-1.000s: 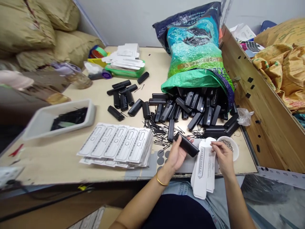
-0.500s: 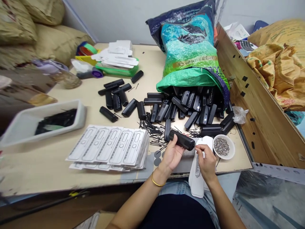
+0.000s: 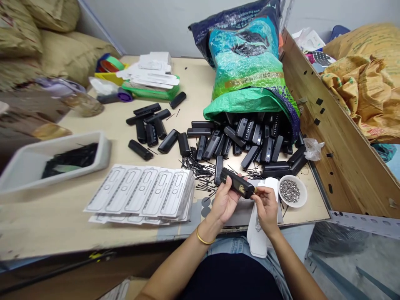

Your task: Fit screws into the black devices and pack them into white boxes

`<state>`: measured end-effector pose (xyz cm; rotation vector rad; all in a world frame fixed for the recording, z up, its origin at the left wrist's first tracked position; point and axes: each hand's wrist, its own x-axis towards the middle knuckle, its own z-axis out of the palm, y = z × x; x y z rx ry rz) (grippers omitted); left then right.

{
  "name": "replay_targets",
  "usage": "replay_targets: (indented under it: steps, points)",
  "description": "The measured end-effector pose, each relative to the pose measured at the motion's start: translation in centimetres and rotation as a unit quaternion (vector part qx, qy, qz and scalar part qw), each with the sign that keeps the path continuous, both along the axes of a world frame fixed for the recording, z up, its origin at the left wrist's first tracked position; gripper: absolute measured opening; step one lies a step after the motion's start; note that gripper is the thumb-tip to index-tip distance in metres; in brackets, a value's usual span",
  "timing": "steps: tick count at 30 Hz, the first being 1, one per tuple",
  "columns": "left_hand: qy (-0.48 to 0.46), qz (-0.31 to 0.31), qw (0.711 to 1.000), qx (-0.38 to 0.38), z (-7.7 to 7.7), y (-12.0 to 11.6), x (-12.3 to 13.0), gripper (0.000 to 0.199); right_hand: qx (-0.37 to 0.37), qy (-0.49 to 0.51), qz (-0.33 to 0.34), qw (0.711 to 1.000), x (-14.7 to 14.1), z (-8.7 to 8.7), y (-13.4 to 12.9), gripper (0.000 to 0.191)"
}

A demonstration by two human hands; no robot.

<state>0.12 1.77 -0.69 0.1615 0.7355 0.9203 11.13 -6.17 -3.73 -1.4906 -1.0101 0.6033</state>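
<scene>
My left hand [image 3: 225, 203] is wrapped round a long black plastic case [image 3: 233, 180] with rounded ends, held tilted above the table's front edge. A gold-coloured patch shows on its upper face. At the case's right end, the fingers of my right hand [image 3: 266, 207] are pinched together; whatever sits between them is too small to make out. White die-cut cards [image 3: 258, 242] lie under my right hand and hang over the table edge. Just right of that hand stands a white bowl [image 3: 304, 196] of small shiny metal parts.
Behind my hands, more black cases [image 3: 212, 146] spill from a green and blue sack [image 3: 246, 79]. Thin black sticks [image 3: 203, 171] lie scattered beside them. Leftward are stacked printed cards [image 3: 137, 191] and a white bin [image 3: 104, 150] of dark strips. A wooden board [image 3: 353, 166] borders the right.
The case has turned slightly in my left hand, and the gold-coloured patch now shows. My right hand has shifted a little left and up, still at the case's end. The whole view has shifted slightly.
</scene>
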Motion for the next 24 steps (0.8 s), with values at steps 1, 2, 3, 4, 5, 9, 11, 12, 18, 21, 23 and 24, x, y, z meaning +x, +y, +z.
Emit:
replay_targets:
  steps: [1, 2, 3, 4, 5, 9, 11, 12, 18, 21, 23, 24]
  points:
    - [0.0, 0.004, 1.0, 0.018, 0.3, 0.1, 0.0, 0.02, -0.008, 0.03, 0.008, 0.999, 0.3, 0.0, -0.1, 0.015]
    - [0.0, 0.006, 0.999, 0.036, 0.7, 0.3, 0.0, 0.021, -0.012, 0.049, 0.013, 0.999, 0.8, 0.0, -0.1, 0.016]
    - [0.001, 0.007, 0.999, 0.053, 1.2, 0.4, -0.1, 0.022, -0.012, 0.055, 0.017, 0.998, 1.2, 0.1, -0.2, 0.016]
    - [0.002, 0.005, 0.998, 0.069, 1.7, 0.5, -0.3, 0.025, -0.012, 0.052, 0.018, 0.998, 1.7, 0.2, -0.3, 0.014]
    - [0.005, 0.002, 0.996, 0.084, 2.3, 0.5, -0.5, 0.027, -0.013, 0.045, 0.015, 0.999, 2.2, 0.3, -0.4, 0.011]
    - [0.045, 0.017, 0.978, 0.203, 2.4, 0.2, -2.4, 0.036, -0.02, 0.003, -0.017, 1.0, 3.9, 0.7, -0.7, 0.007]
    - [0.102, -0.023, 0.95, 0.293, 0.7, 0.0, -2.8, 0.035, -0.026, -0.014, -0.045, 0.999, 4.5, 1.0, -0.8, 0.008]
    - [0.14, -0.069, 0.932, 0.327, -0.4, 0.0, -2.8, 0.034, -0.031, -0.023, -0.059, 0.998, 4.8, 1.1, -0.8, 0.009]
    - [0.216, -0.087, 0.939, 0.254, -5.6, 2.1, -0.4, 0.041, -0.134, -0.163, 0.015, 0.977, 7.7, 1.4, -0.8, 0.014]
    - [0.295, -0.059, 0.92, 0.252, -6.4, 4.4, -0.2, 0.045, -0.205, -0.273, 0.08, 0.936, 9.3, 1.1, -0.9, 0.011]
    - [0.408, -0.041, 0.856, 0.315, -6.8, 5.8, -0.3, 0.049, -0.247, -0.341, 0.127, 0.898, 9.9, 1.0, -0.8, 0.021]
    - [0.461, -0.039, 0.812, 0.356, -7.1, 6.3, -0.3, 0.055, -0.265, -0.367, 0.147, 0.879, 10.0, 1.0, -0.6, 0.027]
